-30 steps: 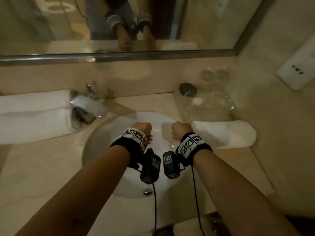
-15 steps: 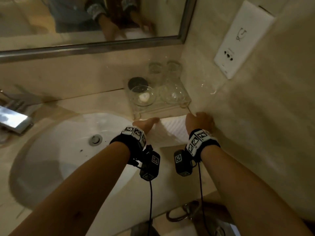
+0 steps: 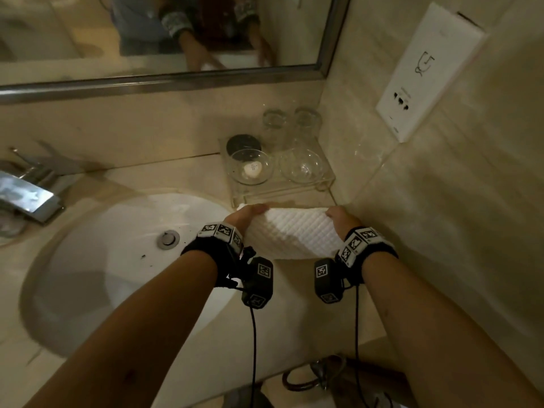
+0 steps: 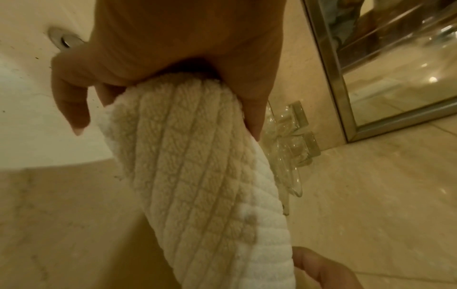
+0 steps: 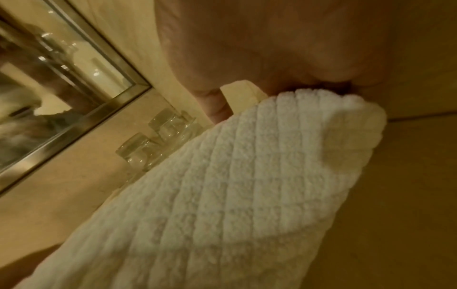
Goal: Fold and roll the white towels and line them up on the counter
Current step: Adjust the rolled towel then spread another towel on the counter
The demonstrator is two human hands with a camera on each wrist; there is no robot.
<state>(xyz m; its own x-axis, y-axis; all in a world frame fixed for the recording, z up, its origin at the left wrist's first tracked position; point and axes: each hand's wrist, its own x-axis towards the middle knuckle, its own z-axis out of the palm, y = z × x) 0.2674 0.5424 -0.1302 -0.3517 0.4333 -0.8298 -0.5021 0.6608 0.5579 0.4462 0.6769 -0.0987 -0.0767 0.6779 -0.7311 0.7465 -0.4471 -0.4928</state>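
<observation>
A white waffle-textured towel hangs lifted between my two hands, above the counter's right end beside the sink. My left hand grips its left end, thumb and fingers pinched round the bunched cloth. My right hand grips the right end close to the side wall; the towel bunches under its curled fingers. The towel sags loosely in the middle. No other towel shows in these views.
A clear tray just behind the towel holds two glass bowls, two tumblers and a dark lid. The white basin with its drain lies left, the chrome tap far left. A mirror runs behind; a wall panel hangs on the right.
My view swung right, away from the tap and the rolled towels on the left. Both hands reached the flat towel by the wall, took hold of its ends and raised it.
</observation>
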